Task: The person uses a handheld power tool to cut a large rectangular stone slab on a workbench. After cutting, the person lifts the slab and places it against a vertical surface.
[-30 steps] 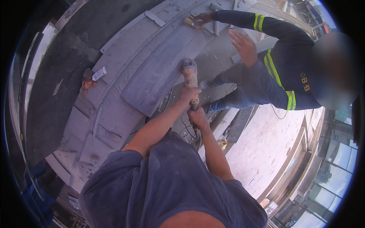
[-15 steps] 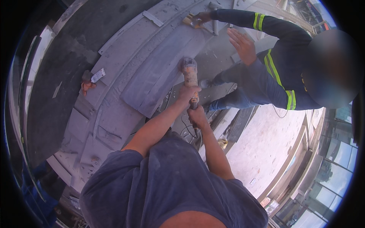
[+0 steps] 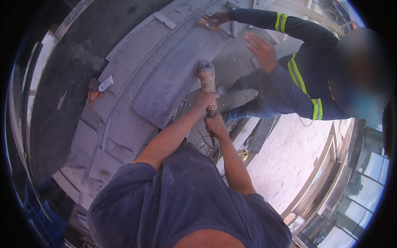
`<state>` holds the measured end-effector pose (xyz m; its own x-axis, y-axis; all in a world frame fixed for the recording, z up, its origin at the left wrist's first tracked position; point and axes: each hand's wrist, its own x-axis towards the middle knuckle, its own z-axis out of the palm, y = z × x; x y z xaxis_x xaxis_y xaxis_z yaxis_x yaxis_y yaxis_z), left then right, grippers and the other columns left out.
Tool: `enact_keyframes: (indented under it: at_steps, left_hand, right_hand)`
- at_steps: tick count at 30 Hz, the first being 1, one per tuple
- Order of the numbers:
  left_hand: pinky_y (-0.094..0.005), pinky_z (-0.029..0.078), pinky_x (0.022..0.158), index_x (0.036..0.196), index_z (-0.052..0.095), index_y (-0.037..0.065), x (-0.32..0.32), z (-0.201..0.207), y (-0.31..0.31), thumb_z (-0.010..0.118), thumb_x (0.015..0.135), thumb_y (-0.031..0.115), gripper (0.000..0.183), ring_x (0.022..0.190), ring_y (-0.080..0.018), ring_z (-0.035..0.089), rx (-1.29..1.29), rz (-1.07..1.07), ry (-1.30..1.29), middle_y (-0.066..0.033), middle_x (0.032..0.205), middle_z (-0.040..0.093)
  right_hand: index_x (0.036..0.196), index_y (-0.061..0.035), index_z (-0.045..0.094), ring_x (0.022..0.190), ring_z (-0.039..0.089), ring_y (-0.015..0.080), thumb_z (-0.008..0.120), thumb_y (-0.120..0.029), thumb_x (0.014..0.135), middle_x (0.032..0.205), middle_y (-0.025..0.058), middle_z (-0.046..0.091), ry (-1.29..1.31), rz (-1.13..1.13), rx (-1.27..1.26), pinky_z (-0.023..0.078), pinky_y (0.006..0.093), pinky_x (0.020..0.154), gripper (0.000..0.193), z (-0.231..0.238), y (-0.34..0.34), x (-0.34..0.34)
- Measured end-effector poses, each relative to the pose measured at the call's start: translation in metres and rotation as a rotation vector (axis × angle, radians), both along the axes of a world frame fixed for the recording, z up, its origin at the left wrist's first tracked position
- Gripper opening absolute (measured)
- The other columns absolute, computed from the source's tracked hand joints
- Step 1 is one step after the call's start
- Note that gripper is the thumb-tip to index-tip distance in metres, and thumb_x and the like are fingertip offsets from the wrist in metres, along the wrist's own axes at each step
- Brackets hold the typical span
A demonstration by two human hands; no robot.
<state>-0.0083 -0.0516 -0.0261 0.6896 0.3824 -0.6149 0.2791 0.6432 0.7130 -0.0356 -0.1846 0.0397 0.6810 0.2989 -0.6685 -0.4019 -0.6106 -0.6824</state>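
With both hands I grip a dusty orange angle grinder (image 3: pixel 207 81). My left hand (image 3: pixel 205 100) is wrapped round its body, and my right hand (image 3: pixel 214 125) is closed round the rear handle, where the cable leaves. The grinder's head is at the right edge of a grey stone slab (image 3: pixel 173 78), and its disc is mostly hidden. The slab lies flat on a dust-covered work surface (image 3: pixel 120 72).
Across from me a co-worker in a dark jacket (image 3: pixel 306 82) holds a yellowish tool (image 3: pixel 208 21) on the slab's far end, the other hand raised. Left lie a white tube (image 3: pixel 106 83) and an orange object (image 3: pixel 94 95). A pale panel (image 3: pixel 281 153) is at right.
Almost nothing differs. The view has shifted slightly, and the co-worker's raised hand and head have moved a little. My hands stay on the grinder at the slab's edge.
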Motion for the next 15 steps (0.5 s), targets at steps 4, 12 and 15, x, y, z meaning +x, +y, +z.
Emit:
enact_keyframes:
  at_steps: [4,12,15]
  left_hand:
    - [-0.0409,0.062,0.072,0.124,0.068,-0.002,0.004,0.009,0.001,0.093,0.079,0.014,0.054,0.082,-0.0222,0.076,-0.023,-0.012,0.002,-0.0099,0.101,0.075]
    - [-0.0407,0.062,0.074,0.124,0.067,0.002,0.013,0.004,0.008,0.092,0.081,0.015,0.052,0.086,-0.0212,0.074,-0.03,-0.056,0.031,-0.0078,0.101,0.073]
    - [-0.041,0.064,0.066,0.124,0.066,-0.007,0.016,0.005,0.01,0.094,0.076,0.016,0.06,0.078,-0.0238,0.078,-0.007,-0.034,0.028,-0.0143,0.1,0.077]
  right_hand:
    - [0.121,0.0069,0.063,0.054,0.065,0.0206,0.066,-0.01,0.091,0.075,0.0086,0.066,0.007,-0.008,0.008,0.049,0.0398,0.048,0.035,0.003,0.001,0.004]
    - [0.118,0.0073,0.063,0.054,0.065,0.0216,0.065,-0.01,0.092,0.072,0.0089,0.065,-0.005,-0.008,0.025,0.05,0.0399,0.048,0.032,0.002,0.006,0.008]
    - [0.117,0.008,0.062,0.054,0.066,0.0224,0.064,-0.01,0.092,0.072,0.0096,0.066,-0.015,-0.018,0.028,0.051,0.04,0.048,0.031,0.0,0.008,0.01]
